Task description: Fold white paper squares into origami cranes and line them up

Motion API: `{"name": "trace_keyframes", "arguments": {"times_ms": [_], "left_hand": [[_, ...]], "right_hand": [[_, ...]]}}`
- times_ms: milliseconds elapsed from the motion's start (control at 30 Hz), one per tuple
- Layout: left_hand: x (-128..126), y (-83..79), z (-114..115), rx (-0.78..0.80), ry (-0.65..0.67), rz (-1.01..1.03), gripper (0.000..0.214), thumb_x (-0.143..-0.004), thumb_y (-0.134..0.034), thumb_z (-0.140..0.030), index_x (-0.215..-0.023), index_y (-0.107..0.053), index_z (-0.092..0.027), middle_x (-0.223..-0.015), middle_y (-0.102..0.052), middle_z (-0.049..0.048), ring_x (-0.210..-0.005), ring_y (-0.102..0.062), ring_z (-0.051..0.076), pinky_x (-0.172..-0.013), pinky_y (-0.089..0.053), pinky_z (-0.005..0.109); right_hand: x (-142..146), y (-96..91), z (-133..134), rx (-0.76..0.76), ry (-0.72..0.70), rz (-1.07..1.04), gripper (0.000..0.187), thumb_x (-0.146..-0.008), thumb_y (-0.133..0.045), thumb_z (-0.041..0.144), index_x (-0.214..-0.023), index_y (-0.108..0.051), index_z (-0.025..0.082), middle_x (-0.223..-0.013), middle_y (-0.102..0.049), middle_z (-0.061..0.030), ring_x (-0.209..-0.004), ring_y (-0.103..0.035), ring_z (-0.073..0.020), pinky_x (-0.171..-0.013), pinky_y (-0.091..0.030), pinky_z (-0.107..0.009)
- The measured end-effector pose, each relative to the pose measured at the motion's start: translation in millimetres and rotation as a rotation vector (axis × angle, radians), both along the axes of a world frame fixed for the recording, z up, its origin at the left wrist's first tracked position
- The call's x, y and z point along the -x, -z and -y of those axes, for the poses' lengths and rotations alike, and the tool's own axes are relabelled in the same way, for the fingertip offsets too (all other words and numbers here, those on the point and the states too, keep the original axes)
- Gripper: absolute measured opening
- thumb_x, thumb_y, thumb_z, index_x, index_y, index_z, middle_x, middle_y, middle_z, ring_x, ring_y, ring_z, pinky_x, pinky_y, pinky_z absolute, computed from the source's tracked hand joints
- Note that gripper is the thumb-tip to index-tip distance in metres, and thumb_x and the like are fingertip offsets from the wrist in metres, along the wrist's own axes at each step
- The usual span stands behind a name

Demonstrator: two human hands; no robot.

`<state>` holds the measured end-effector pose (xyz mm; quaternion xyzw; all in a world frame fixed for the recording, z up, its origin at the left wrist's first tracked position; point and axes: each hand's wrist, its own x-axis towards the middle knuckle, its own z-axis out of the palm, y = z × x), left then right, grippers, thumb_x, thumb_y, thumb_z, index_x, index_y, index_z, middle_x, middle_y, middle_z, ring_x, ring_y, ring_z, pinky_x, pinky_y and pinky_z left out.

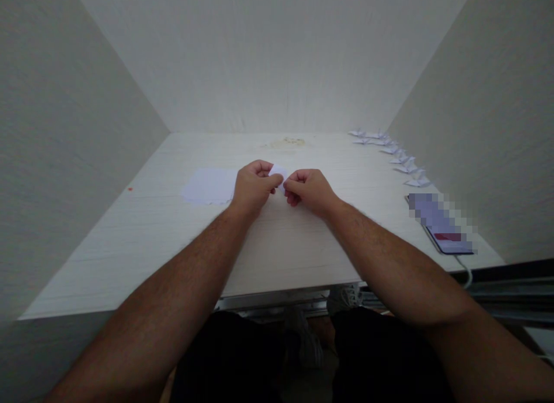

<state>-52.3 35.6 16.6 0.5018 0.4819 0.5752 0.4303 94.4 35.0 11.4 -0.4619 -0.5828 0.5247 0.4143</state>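
Note:
My left hand [253,186] and my right hand [309,190] meet over the middle of a pale wooden table [173,247]. Both are closed in a pinch on a small folded piece of white paper [278,173], which shows between the fingertips. Most of the paper is hidden behind my fingers. Just left of my left hand a stack of flat white paper sheets [210,185] lies on the table.
A row of several folded paper cranes [392,152] runs along the right wall. A phone [445,227] with a cable lies near the table's right front corner. White walls close in the table on three sides. A yellowish stain [285,142] marks the far edge.

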Motion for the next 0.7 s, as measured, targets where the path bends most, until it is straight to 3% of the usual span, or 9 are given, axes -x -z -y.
{"name": "trace_keyframes", "arguments": {"times_ms": [700], "left_hand": [[1.0,-9.0,2.2,0.113,0.072,0.281,0.021,-0.059,-0.072,-0.008,-0.067,-0.055,-0.017,-0.06,-0.057,-0.0038,-0.049,-0.053,0.008,-0.049,-0.045,0.02]], "right_hand": [[-0.6,0.4,3.0,0.0,-0.063,-0.103,0.015,-0.077,-0.07,0.025,-0.067,-0.062,0.017,-0.06,-0.065,0.001,-0.049,-0.058,-0.0084,-0.044,-0.05,-0.02]]}}
